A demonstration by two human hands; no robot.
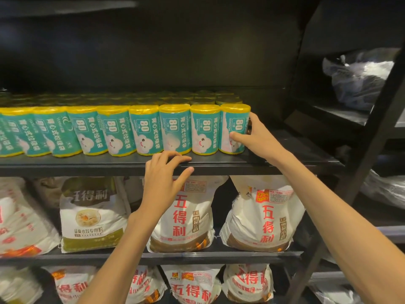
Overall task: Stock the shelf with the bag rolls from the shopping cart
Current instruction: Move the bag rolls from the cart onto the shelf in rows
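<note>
A long row of teal bag rolls with yellow ends point(144, 130) stands upright along the front of the black shelf point(87, 164), with more rows behind it. My right hand point(255, 134) grips the rightmost roll point(234, 126), thumb across its front and fingers round its right side. Just below the rolls, my left hand point(165, 174) hovers at the shelf's front edge, its fingers loosely bent and holding nothing. The shopping cart is out of view.
White flour sacks with red lettering point(190, 216) fill the two shelves below. Bare shelf surface point(295, 148) lies to the right of the last roll. A slanted black upright point(377, 119) borders the unit, with clear plastic bags point(359, 73) on the neighbouring rack.
</note>
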